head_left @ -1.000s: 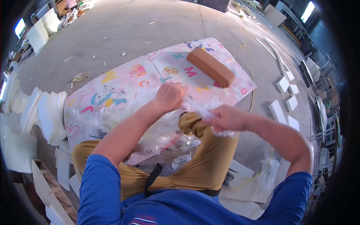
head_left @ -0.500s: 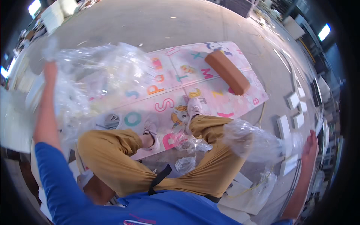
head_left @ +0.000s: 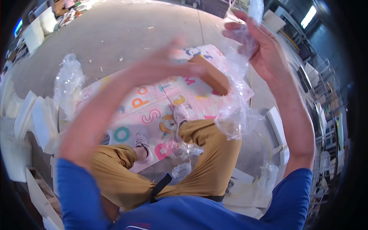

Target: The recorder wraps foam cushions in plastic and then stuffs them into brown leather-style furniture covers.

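Raised at the upper right, my right hand has its fingers curled around clear plastic film. The crumpled film trails down from it, past the mat's right side to near my right knee. My left hand, blurred by motion, is above the middle of the mat; its thumb and fingers look spread, with nothing visible in them. Beneath is a pink foam play mat with coloured letters and unicorn pictures. A brown foam block lies on its far right part, close to my left fingertips.
Another clear plastic bundle sits at the mat's left edge. White foam slabs lean at the left, and a white foam piece lies at the right. My shoes rest on the mat, with plastic scraps between my legs.
My left hand has swung from the far left to the middle, leaving the plastic behind at the left. My right hand has risen from the lower right, bringing film up with it.
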The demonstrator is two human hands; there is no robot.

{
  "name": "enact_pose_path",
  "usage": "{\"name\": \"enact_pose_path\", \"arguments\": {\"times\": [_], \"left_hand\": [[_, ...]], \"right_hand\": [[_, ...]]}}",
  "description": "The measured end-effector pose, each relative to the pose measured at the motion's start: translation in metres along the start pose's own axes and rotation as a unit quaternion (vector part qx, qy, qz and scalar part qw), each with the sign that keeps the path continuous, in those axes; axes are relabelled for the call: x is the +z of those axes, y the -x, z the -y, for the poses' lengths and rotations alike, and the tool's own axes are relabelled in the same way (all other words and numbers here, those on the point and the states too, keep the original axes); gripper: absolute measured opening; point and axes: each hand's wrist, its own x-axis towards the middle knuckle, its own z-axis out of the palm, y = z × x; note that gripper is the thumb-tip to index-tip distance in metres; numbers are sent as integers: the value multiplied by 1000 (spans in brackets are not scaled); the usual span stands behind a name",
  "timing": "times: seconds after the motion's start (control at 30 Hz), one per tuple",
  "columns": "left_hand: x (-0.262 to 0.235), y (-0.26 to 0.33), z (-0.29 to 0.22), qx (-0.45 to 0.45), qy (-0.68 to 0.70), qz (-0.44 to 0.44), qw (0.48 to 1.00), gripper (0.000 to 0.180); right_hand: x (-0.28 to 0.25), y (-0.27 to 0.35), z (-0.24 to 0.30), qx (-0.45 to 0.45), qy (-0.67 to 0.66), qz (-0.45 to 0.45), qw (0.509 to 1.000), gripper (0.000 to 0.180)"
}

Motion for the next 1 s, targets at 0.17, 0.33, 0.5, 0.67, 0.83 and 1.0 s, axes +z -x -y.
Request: {"name": "enact_pose_path", "arguments": {"times": [0.17, 0.33, 0.5, 0.67, 0.83, 1.0], "left_hand": [[34, -39, -26, 89, 233, 36, 968, 39], [5, -28, -24, 12, 228, -58, 972, 27], [44, 11, -65, 40, 224, -142, 963, 29], [0, 30, -45, 13, 183, -104, 978, 22], [-39, 74, -36, -84, 165, -174, 967, 30], [-41, 134, -19, -21, -14, -23, 999, 40]], "right_hand": [[27, -16, 45, -104, 159, -41, 981, 37], [-18, -13, 57, -95, 191, -125, 969, 38], [56, 0, 48, -62, 69, 31, 995, 38], [58, -14, 71, -123, 173, 27, 977, 35], [48, -41, 39, -77, 20, -77, 994, 32], [28, -84, -27, -11, -121, -89, 989, 31]]}}
